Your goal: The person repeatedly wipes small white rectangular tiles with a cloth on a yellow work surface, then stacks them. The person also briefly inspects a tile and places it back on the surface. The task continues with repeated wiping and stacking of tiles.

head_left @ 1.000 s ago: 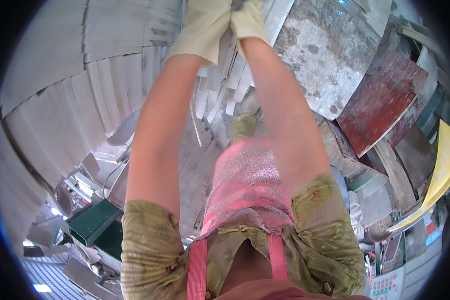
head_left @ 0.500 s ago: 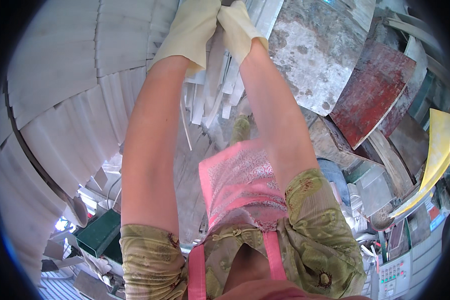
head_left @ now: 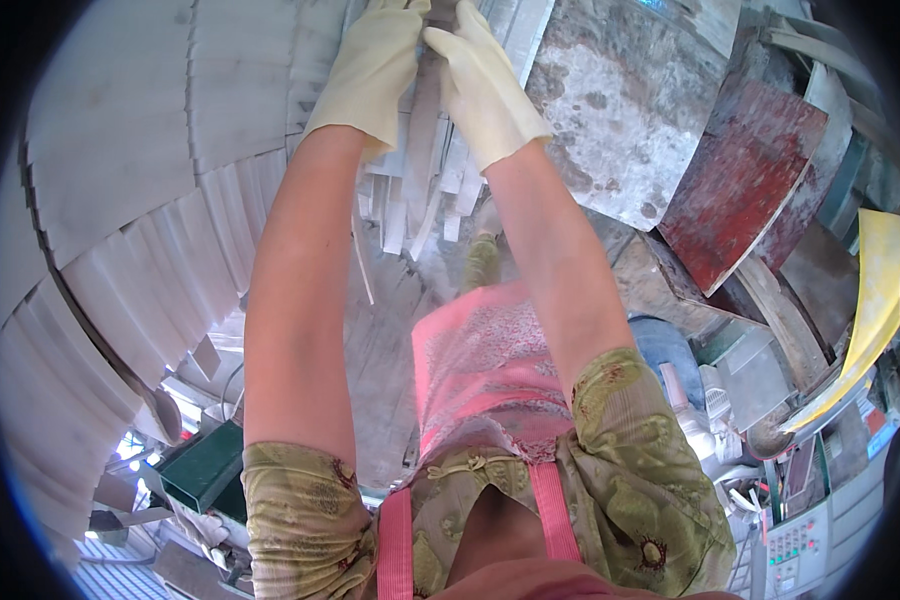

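Both my hands wear cream rubber gloves and reach to the top edge of the view. My left hand (head_left: 375, 75) looks closed, its fingers bent at the very edge; what they hold is hidden. My right hand (head_left: 485, 90) is beside it, its thumb pointing left and apart from the fingers, which run toward the top edge. Below and between the gloves lie thin grey-white strips (head_left: 425, 120), their ends uneven and hanging toward the floor. A small brownish piece (head_left: 440, 12) shows between the two hands, too cut off to name.
Stacked pale grey sheets (head_left: 120, 110) fill the left side. On the right are a stained metal-like sheet (head_left: 620, 110), a dark red board (head_left: 745, 180) and a yellow curved piece (head_left: 875, 300). A dark green box-shaped part (head_left: 202, 468) and a button panel (head_left: 795, 555) sit lower down.
Both gloved hands have come slightly down into view, showing more of the fingers. My right hand's thumb now stands apart from its fingers, and the gap between the gloves is wider.
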The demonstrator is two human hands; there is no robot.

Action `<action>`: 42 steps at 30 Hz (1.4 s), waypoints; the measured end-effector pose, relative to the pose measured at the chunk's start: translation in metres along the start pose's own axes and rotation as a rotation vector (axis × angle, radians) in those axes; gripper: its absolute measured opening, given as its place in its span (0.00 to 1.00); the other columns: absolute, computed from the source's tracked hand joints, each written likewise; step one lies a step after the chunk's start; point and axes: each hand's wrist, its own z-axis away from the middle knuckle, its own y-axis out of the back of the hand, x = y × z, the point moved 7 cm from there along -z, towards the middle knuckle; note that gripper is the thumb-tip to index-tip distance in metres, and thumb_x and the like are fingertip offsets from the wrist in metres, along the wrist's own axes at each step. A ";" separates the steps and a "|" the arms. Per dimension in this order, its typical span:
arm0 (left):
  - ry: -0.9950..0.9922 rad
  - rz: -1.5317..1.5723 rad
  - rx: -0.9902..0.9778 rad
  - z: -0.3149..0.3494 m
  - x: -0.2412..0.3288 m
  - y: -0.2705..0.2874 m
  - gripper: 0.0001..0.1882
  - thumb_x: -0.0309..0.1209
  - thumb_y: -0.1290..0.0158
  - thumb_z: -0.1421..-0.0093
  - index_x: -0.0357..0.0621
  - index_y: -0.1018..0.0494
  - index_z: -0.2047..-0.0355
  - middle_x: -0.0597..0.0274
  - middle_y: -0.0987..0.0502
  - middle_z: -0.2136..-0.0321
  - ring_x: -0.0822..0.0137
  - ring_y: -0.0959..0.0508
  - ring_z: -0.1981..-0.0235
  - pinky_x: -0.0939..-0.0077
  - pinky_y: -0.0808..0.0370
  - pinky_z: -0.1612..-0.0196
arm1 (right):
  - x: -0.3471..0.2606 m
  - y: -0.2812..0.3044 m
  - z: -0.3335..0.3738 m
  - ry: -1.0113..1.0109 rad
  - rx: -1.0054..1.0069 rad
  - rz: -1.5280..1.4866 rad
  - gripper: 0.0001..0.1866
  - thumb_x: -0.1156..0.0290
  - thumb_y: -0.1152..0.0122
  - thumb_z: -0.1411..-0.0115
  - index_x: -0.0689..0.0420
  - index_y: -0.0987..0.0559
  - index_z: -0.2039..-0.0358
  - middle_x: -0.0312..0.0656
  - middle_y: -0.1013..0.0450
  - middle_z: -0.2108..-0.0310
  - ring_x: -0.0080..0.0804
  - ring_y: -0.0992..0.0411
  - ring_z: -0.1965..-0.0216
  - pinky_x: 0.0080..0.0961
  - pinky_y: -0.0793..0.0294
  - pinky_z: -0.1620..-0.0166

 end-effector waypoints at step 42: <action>0.475 0.650 0.399 0.075 0.012 0.018 0.21 0.30 0.57 0.35 0.44 0.25 0.43 0.44 0.20 0.52 0.46 0.20 0.52 0.59 0.26 0.48 | -0.034 0.028 -0.045 -0.289 0.006 0.608 0.40 0.40 0.38 0.37 0.71 0.25 0.47 0.54 0.22 0.58 0.45 0.21 0.60 0.37 0.21 0.57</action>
